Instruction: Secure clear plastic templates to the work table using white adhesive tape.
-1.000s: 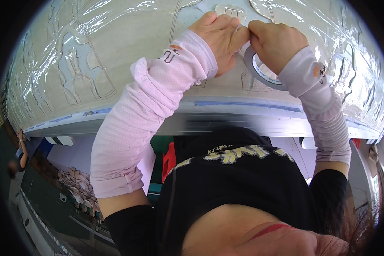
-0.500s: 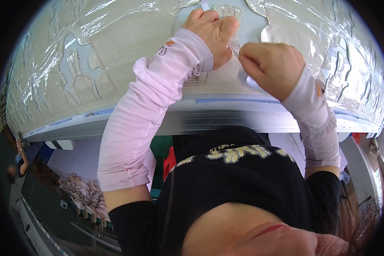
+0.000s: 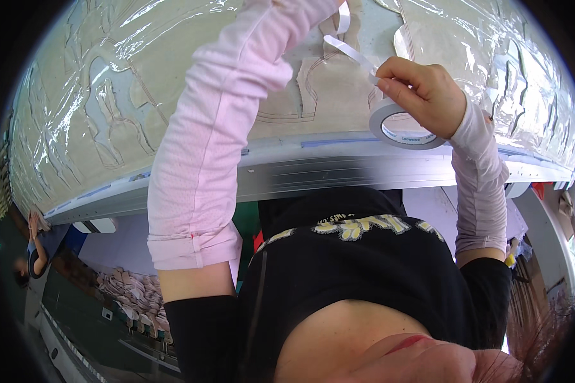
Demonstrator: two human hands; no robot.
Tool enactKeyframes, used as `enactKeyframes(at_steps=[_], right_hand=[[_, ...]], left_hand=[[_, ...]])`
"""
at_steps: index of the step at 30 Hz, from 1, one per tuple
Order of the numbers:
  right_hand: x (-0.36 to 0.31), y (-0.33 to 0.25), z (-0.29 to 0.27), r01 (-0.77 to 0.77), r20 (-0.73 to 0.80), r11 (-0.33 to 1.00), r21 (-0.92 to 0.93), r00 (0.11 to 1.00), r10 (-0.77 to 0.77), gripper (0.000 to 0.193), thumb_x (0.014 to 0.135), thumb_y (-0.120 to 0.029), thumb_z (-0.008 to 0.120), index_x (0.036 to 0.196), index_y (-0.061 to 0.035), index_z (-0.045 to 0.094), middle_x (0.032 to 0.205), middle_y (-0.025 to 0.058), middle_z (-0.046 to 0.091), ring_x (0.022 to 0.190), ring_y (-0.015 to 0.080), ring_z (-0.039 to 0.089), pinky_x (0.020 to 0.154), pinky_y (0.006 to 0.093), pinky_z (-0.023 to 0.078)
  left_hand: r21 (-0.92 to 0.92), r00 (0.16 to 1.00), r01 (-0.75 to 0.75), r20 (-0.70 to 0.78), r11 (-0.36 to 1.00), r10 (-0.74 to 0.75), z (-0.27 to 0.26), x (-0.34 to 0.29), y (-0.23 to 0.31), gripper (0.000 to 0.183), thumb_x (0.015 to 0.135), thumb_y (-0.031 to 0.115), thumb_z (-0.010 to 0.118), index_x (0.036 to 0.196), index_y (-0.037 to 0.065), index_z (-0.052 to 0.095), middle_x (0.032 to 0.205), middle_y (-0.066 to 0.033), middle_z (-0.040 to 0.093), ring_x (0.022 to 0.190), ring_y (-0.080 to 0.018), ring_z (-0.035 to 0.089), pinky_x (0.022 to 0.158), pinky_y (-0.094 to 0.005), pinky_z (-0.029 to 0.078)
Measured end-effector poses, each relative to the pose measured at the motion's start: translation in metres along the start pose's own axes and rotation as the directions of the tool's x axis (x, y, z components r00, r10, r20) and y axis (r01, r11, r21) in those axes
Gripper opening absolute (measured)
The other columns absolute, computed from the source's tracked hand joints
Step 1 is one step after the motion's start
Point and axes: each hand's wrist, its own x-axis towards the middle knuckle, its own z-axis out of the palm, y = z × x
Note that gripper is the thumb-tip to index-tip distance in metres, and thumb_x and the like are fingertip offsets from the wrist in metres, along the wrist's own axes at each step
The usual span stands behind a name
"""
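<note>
My right hand (image 3: 423, 96) is closed, thumb and fingers pinching a white strip of tape (image 3: 351, 52). The roll of tape (image 3: 380, 127), a white ring, hangs under the same hand. The strip's free end points up and left over the table. My left arm, in a pink sleeve (image 3: 220, 108), reaches to the far edge of the view. Only a sliver of my left hand (image 3: 338, 4) shows there, with its fingers cut off by the frame. Just beside it a short white piece of tape (image 3: 344, 19) curls down. Beneath both hands lie beige cut fabric pieces (image 3: 287, 102).
Clear shiny film covers the fabric layer (image 3: 191, 57), with cut outlines on both sides. A metal table edge (image 3: 313, 175) runs in front of me. At the lower left is a heap of pale pieces (image 3: 131, 293); another person (image 3: 35, 255) stands at the far left.
My left hand has moved away and up, nearly out of view. My hands were close together; now they are apart, and the tape strip and roll show plainly at my right hand.
</note>
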Motion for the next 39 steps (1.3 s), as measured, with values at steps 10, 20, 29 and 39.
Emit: enactKeyframes(at_steps=[10,20,29,39], right_hand=[[-0.025,-0.054,-0.014,0.216,-0.031,0.920,-0.326,0.971,-0.238,0.017,0.084,-0.005,0.073,0.100,-0.0074,0.068,0.074,0.0104,0.065,0.062,0.0317,0.065,0.054,0.0390,0.049],[0.040,0.001,-0.049,-0.210,0.156,0.959,0.193,0.971,0.181,0.029,0.103,-0.031,0.057,0.109,-0.0031,0.064,0.071,-0.0031,0.059,0.049,0.0013,0.049,0.044,0.0177,0.038],[0.088,0.012,-0.047,-0.400,0.240,0.885,0.239,0.907,0.346,0.029,0.101,-0.028,0.057,0.103,-0.0007,0.065,0.072,0.0021,0.062,0.045,0.0053,0.051,0.041,0.0211,0.041],[0.025,-0.027,-0.049,-0.064,0.201,0.972,0.228,0.979,0.017,0.042,0.089,-0.027,0.075,0.122,-0.0037,0.064,0.087,0.0071,0.071,0.052,0.0104,0.056,0.050,0.0251,0.043]], left_hand=[[-0.453,0.814,-0.440,0.164,0.776,0.558,-0.035,-0.097,0.026,0.024,0.089,0.027,0.071,0.096,0.004,0.069,0.081,-0.0093,0.066,0.079,-0.0253,0.065,0.085,-0.0401,0.049],[0.051,0.960,-0.235,0.167,0.971,0.224,-0.063,-0.091,0.008,0.039,0.092,0.046,0.066,0.098,0.008,0.072,0.081,-0.0106,0.071,0.075,-0.0340,0.068,0.070,-0.0424,0.054],[0.453,0.982,0.034,0.151,0.891,-0.115,-0.066,-0.055,0.016,0.030,0.093,0.041,0.064,0.096,0.013,0.074,0.088,-0.0112,0.073,0.084,-0.0339,0.070,0.070,-0.0455,0.055],[0.363,0.986,-0.155,-0.007,0.919,0.169,-0.110,-0.132,0.035,0.008,0.086,0.016,0.076,0.085,0.009,0.071,0.073,-0.0071,0.060,0.059,-0.0266,0.056,0.053,-0.0337,0.042]])
